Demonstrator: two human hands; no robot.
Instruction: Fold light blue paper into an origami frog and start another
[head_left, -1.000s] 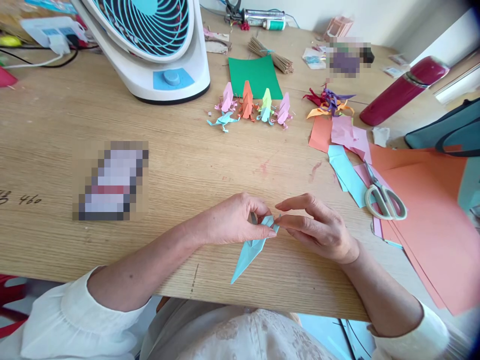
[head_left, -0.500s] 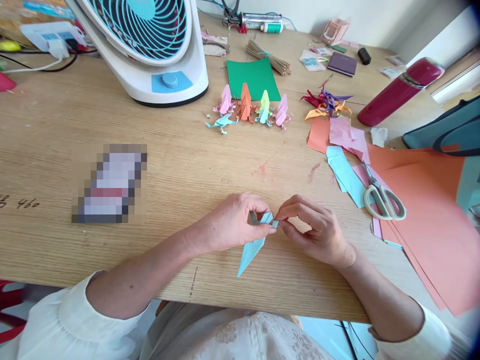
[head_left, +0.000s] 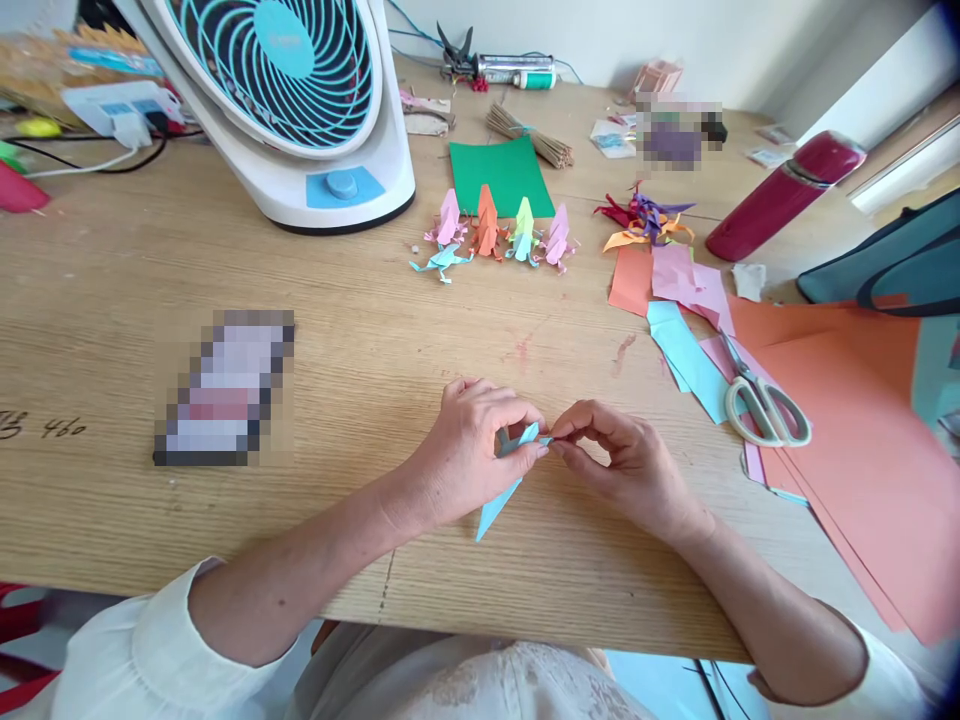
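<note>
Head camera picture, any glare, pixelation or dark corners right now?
Head view: shine on the red bottle; head view: upper-right corner darkened; head view: phone-like slab pixelated; head view: folded blue paper fairly sharp.

Pale brown wood-grain tabletop (head_left: 360, 330). On it: flat dark-green square paper sheet (head_left: 502, 178). Left of sheet: white-and-blue plastic fan (head_left: 289, 120). Just in front: small folded-paper figures (head_left: 487, 226) in pink, orange, yellow-green and light blue. Behind, to right: tied bundle of thin brown sticks (head_left: 534, 138). Right, well apart: maroon cylindrical flask (head_left: 784, 200).
</note>
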